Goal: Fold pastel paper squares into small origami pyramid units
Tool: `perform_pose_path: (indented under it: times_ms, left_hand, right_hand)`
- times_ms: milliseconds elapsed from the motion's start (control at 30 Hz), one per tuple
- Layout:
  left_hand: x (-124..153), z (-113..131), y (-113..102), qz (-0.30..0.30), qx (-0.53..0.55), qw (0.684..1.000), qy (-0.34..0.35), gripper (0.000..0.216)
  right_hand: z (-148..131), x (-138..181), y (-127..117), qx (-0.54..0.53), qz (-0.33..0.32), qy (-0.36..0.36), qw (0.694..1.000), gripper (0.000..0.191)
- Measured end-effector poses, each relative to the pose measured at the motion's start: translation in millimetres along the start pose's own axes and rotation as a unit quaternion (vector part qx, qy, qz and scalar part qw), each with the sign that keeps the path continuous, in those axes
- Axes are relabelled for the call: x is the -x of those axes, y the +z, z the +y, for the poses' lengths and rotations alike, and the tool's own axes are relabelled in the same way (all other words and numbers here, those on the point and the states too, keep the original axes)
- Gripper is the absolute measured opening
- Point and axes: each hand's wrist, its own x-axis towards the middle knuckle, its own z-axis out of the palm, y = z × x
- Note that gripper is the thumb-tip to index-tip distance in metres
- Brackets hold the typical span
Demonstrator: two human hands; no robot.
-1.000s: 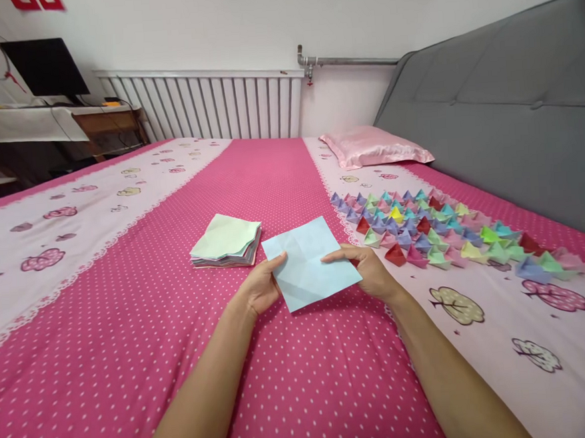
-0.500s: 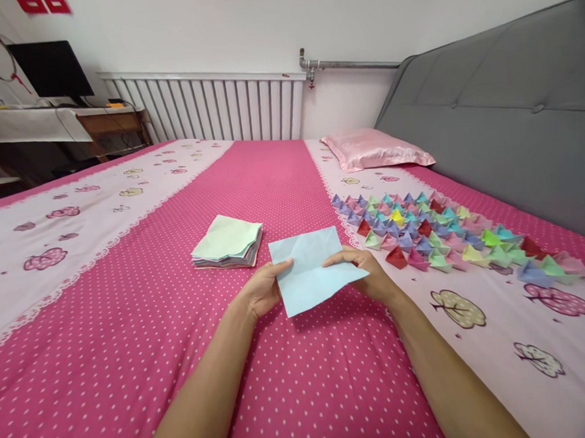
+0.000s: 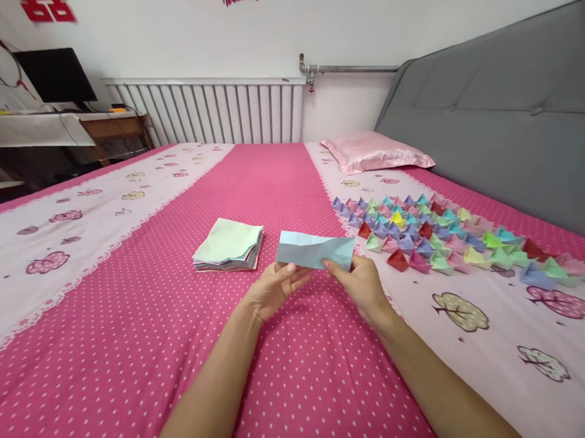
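A light blue sheet of paper [image 3: 315, 249], doubled over into a narrow rectangle, is held up above the bed between my hands. My right hand [image 3: 362, 284] pinches its right end, thumb on the near face. At the lower left edge, my left hand [image 3: 276, 288] has its thumb against the paper, with the other fingers reaching under and behind it. Just left of it lies a stack of square paper sheets [image 3: 230, 242], pale green on top. To the right, several rows of folded paper boats [image 3: 424, 233] in many colours stand on the bedspread.
A pink polka-dot bedspread [image 3: 179, 320] with floral bands covers the bed. A pink pillow [image 3: 375, 152] lies by the grey headboard [image 3: 509, 104]. Beyond are a white radiator [image 3: 215, 111] and a desk with a monitor [image 3: 55, 77].
The blue paper was a nearly flat, creased sheet and is now folded over in half. My right hand's thumb has come to the near face, and my left hand's fingers have stretched under the paper.
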Motion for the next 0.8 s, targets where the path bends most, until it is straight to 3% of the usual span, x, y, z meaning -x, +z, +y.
perform_pose_path:
  times_ms: [133, 233, 300, 433, 733, 800]
  left_hand:
    - [-5.7, -7.3, 2.6, 0.132, -0.008, 0.991, -0.008, 0.012]
    - [-8.3, -7.4, 5.4, 0.174, 0.015, 0.985, -0.004, 0.006]
    - [-9.1, -6.2, 6.2, 0.192, 0.028, 0.981, 0.002, 0.007]
    - [-9.1, -4.0, 6.6, 0.205, 0.051, 0.977, 0.022, 0.007]
    - [-6.3, -8.0, 7.5, 0.186, -0.062, 0.980, 0.015, 0.008]
    - [-6.1, -8.5, 7.2, 0.187, -0.076, 0.979, 0.008, 0.009]
  right_hand:
    - [-3.3, 5.5, 3.9, -0.034, -0.020, -0.007, 0.999, 0.032]
    - [-6.8, 9.4, 7.6, -0.085, -0.019, -0.020, 0.996, 0.033]
    - [-8.9, 11.5, 9.8, -0.120, -0.003, -0.017, 0.993, 0.047]
    - [-9.4, 12.5, 11.8, -0.174, 0.037, -0.004, 0.984, 0.071]
    - [-6.5, 1.6, 5.3, -0.230, 0.123, 0.003, 0.965, 0.052]
    - [-8.8, 1.5, 5.7, -0.259, 0.115, 0.028, 0.959, 0.050]
